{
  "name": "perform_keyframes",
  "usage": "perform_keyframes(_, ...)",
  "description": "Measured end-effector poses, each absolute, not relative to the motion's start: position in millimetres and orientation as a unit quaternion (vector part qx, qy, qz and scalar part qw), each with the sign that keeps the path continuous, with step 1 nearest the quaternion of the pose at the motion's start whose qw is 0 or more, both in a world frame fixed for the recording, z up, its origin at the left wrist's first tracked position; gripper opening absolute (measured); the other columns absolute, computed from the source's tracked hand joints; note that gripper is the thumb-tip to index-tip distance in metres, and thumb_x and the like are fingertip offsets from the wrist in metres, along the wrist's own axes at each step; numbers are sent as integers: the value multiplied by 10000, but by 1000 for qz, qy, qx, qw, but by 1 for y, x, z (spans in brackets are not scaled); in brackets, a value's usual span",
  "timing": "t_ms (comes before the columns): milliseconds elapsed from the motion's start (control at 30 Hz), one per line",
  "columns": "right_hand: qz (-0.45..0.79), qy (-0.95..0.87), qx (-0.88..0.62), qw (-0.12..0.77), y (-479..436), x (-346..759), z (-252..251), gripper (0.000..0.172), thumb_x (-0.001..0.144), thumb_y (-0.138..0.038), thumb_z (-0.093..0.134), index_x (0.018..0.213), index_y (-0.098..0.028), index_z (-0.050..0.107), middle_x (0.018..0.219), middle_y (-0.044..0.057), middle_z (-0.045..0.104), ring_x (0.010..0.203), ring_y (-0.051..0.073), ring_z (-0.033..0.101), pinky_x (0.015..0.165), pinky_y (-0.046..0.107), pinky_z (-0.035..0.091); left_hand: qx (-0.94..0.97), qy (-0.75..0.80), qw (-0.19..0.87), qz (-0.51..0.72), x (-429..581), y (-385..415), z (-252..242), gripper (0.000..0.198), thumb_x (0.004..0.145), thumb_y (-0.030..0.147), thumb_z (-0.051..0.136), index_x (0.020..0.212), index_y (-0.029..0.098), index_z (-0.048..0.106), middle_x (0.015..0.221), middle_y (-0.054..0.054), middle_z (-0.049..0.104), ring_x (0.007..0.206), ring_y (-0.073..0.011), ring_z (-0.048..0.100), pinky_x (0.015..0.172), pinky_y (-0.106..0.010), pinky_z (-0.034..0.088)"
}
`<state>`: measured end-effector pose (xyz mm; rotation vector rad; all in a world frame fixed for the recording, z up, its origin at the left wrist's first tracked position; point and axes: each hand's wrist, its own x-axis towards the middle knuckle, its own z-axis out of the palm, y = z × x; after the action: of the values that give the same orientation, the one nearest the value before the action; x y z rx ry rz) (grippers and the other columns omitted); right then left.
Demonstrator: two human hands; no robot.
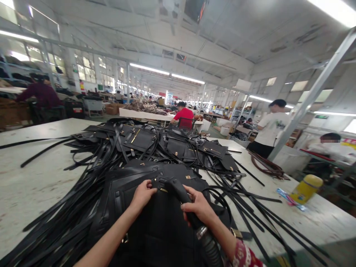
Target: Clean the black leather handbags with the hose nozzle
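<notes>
Two bare hands show in the head view. At seven o'clock the left hand [144,193], thumb and fingertips drawn nearly together, touches the black, flat, leather-like bag [162,226] lying at six o'clock; whether it pinches anything, I can't tell. At five o'clock the right hand [198,207] wraps its fingers round a black, tube-shaped handheld tool [178,190], tip toward eleven o'clock. One yellow, cylindrical bottle [306,190] stands at four o'clock.
</notes>
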<state>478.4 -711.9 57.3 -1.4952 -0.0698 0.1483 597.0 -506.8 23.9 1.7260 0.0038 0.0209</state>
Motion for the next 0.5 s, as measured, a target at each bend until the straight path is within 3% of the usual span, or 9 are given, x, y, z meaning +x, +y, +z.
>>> perform_keyframes(167,103,-48,-671,733,-691,501,69,730,548,-167,665,1240,-166,436,572,-36,594,358,134,536,320,241,450,742,-58,664,-77,596,-523,22,273,489,128,586,752,128,659,671,-17,678,655,-209,631,662,-322,487)
perform_keyframes(367,-5,0,-648,761,-700,489,76,830,598,-185,628,1340,-148,257,529,-59,575,342,108,491,328,210,422,714,-49,694,-71,583,-508,19,272,561,257,642,802,133,623,687,-10,671,638,-177,623,638,-289,489)
perform_keyframes(500,-23,60,-649,758,-734,427,65,800,567,-167,636,1302,-133,320,569,-26,612,354,118,486,332,226,420,680,-45,731,-37,577,-494,30,351,568,313,686,872,154,611,756,-14,686,676,-183,633,646,-289,504)
